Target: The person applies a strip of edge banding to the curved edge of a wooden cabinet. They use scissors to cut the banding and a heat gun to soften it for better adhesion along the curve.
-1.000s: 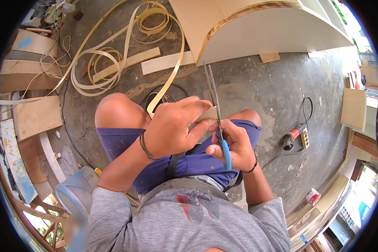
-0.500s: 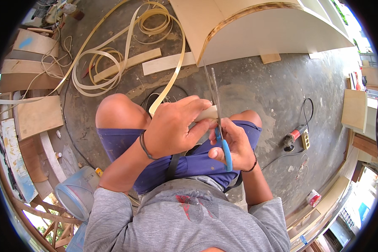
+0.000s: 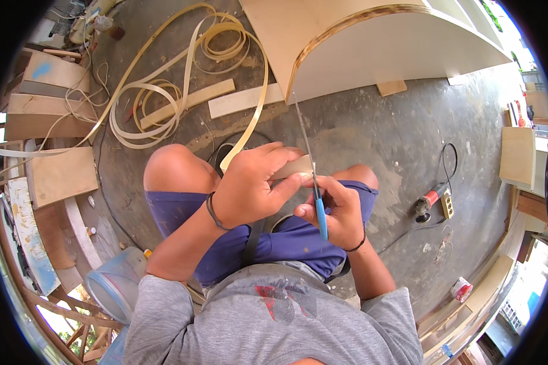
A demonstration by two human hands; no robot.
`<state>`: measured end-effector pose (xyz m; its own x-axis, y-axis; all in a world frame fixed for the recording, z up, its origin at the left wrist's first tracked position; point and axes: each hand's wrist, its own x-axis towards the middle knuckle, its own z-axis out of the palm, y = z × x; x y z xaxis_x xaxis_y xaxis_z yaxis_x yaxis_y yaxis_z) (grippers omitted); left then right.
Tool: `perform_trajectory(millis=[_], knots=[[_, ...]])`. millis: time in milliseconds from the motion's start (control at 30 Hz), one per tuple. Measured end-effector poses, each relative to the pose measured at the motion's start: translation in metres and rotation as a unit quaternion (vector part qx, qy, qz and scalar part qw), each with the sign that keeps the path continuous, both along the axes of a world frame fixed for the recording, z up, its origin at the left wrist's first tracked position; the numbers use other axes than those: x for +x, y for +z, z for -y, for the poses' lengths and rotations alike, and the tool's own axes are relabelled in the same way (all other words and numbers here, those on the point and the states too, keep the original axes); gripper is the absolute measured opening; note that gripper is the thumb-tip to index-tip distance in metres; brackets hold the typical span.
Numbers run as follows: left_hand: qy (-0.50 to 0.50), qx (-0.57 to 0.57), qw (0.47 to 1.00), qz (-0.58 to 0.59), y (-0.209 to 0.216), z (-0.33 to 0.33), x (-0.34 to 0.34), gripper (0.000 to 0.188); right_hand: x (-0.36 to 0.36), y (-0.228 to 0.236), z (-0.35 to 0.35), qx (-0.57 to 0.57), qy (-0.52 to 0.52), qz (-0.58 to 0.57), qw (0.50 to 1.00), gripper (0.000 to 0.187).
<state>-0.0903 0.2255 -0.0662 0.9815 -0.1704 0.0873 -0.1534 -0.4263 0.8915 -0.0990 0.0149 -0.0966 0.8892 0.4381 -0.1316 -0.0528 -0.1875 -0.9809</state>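
My left hand (image 3: 256, 185) is closed around the end of a long, pale edge-banding strip (image 3: 297, 166), held above my lap. Past the fingers, a short length of the strip meets the blades of a pair of scissors with blue handles (image 3: 321, 220). The scissors are in my right hand (image 3: 340, 213), the blades pointing away from me and lying nearly together. Its fingers and the left thumb come close to each other at the strip. Behind the left hand the strip runs off toward loose coils (image 3: 146, 129) on the floor.
A large pale panel piece with a curved edge (image 3: 371, 48) stands ahead. Wooden boards (image 3: 243, 103) lie before it. At right are a red power tool (image 3: 431, 198) and a socket strip (image 3: 447, 205). A clear bucket (image 3: 112, 283) and stacked boards (image 3: 61, 176) are at left.
The scissor blades, slightly apart before, have come together at the strip. My right hand has turned the scissors so the handles show more edge-on. The left hand keeps its hold.
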Motion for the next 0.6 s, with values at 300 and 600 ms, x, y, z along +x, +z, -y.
perform_trajectory(millis=[300,600], knots=[[0.103,-0.164,0.976,-0.098,0.015,-0.04,0.055,0.032,0.057,-0.091,0.132,-0.055,-0.351,-0.03,0.934,0.041],[0.024,-0.253,0.889,-0.38,-0.043,-0.076,0.146,0.033,-0.022,-0.342,0.261,-0.485,-0.243,-0.124,0.831,0.048]])
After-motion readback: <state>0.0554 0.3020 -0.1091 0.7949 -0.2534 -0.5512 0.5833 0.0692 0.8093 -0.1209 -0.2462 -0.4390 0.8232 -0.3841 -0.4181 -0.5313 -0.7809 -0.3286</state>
